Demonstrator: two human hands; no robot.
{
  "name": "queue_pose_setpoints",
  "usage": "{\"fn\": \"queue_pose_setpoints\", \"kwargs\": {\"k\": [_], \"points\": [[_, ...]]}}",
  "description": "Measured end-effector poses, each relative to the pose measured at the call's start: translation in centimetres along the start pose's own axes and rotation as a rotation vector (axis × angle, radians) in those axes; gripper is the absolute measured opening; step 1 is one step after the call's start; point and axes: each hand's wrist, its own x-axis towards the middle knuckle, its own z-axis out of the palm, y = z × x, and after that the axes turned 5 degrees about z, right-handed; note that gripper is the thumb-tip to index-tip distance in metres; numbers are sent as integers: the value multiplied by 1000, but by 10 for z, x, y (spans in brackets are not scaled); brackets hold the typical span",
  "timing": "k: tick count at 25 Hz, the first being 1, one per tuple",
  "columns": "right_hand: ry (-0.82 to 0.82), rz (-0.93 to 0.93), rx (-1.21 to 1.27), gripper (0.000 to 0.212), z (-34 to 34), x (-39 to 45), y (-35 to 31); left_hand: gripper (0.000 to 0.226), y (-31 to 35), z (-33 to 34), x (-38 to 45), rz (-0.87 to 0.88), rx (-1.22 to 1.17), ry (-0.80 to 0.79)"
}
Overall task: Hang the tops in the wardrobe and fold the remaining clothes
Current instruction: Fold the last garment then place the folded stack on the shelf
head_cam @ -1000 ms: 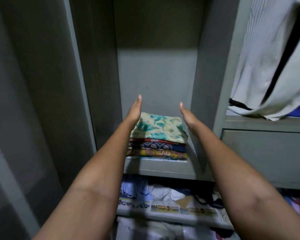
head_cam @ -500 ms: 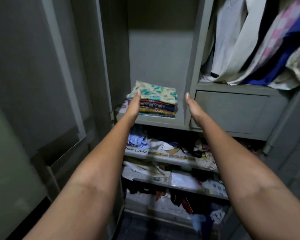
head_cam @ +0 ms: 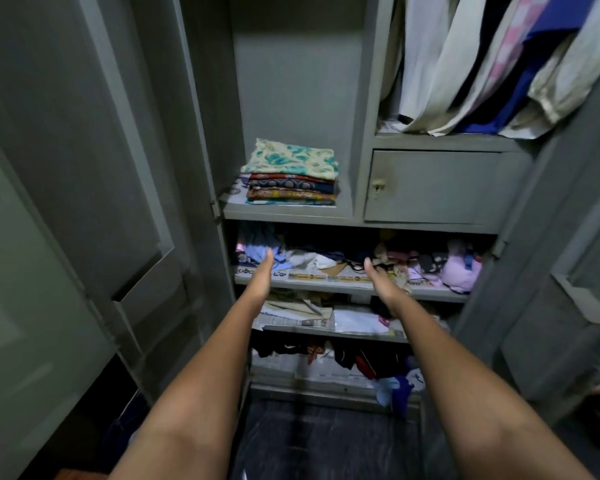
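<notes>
A stack of folded patterned clothes, topped by a cream and teal floral piece, sits on the upper left shelf of the grey wardrobe. Several tops hang in the upper right compartment. My left hand and my right hand are stretched forward with straight fingers, palms facing each other, holding nothing. Both hover below the stack, in front of the shelf of loose clothes.
The wardrobe's left door stands open on the left. A closed locker door with a keyhole is right of the stack. Lower shelves hold loose crumpled clothes on newspaper lining. The dark floor lies below.
Both hands have drawn back and down from the sides of the folded stack, which stays on the shelf. The view has pulled away, showing the lower shelves and floor.
</notes>
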Motion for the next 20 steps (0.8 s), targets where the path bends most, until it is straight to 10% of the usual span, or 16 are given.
{"fn": "queue_pose_setpoints", "kwargs": {"k": [10, 16, 20], "points": [[511, -192, 210, 76, -67, -76, -59, 66, 111, 75, 46, 323, -61, -394], [931, -59, 370, 105, -82, -232, 15, 62, 113, 184, -45, 281, -108, -867], [1222, 61, 425, 80, -84, -362, 60, 60, 114, 241, -162, 253, -87, -1192]]}}
